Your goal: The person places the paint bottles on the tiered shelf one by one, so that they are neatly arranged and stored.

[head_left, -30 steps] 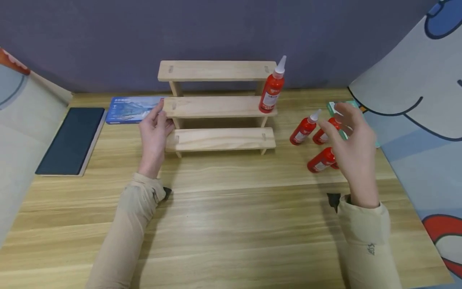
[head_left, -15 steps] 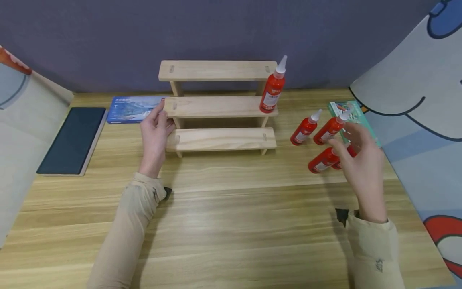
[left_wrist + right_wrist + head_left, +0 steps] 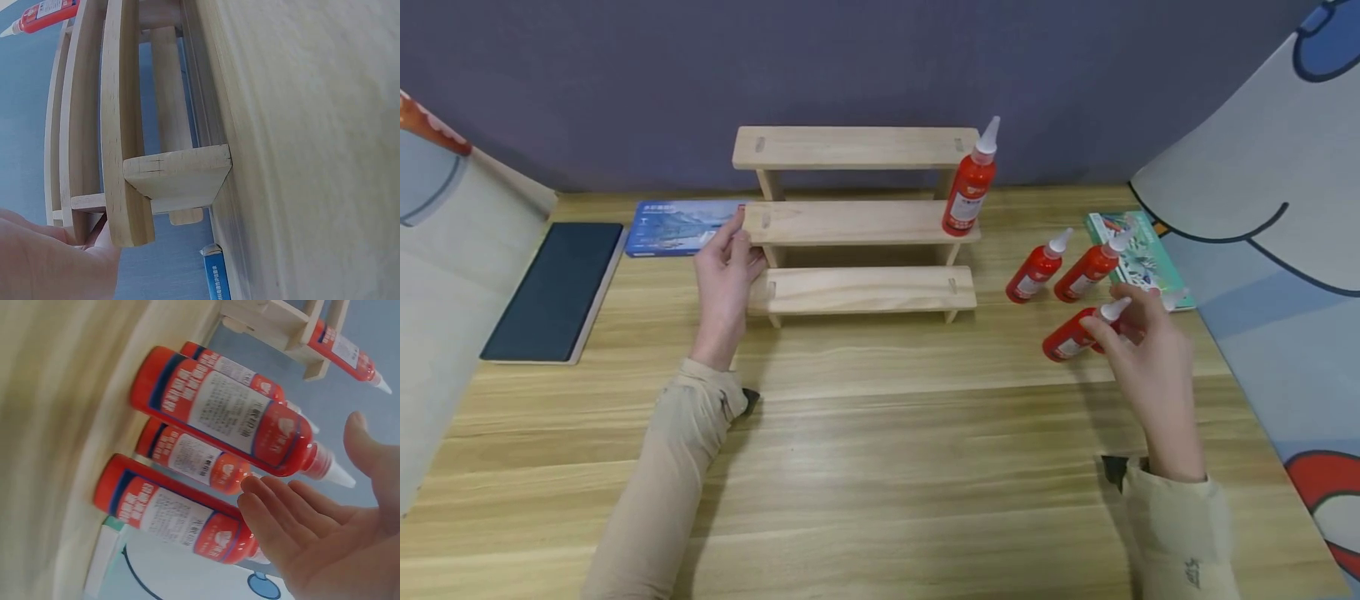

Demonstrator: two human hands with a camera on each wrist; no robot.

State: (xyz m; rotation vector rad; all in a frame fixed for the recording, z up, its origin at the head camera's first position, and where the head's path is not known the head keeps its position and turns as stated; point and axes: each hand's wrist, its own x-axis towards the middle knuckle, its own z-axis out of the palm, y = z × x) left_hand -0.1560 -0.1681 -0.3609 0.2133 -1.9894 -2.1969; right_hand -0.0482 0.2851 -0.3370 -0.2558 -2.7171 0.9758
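Observation:
My left hand (image 3: pixel 722 283) grips the left end of a three-tier wooden display shelf (image 3: pixel 857 287) at its middle tier. In the left wrist view, its thumb and fingers lie around that tier's end (image 3: pixel 78 228). A red squeeze bottle (image 3: pixel 967 197) with a white nozzle stands on the middle tier, at the right. Several like it stand on the table. My right hand (image 3: pixel 1150 354) is at the front pair; the right wrist view shows thumb and fingers spread beside the near bottle (image 3: pixel 228 412), not closed on it. The pair's other bottle (image 3: pixel 1131 333) is partly hidden by the hand.
Two more red bottles, a left one (image 3: pixel 1033 275) and a right one (image 3: pixel 1085 275), stand just behind. A green box (image 3: pixel 1150 258) lies at the right table edge. A blue box (image 3: pixel 677 227) and a dark notebook (image 3: pixel 553 292) lie left of the shelf.
My right hand has come back toward me, from above the rear bottles down to the front pair. The left hand stays on the shelf, and the bottles have not moved.

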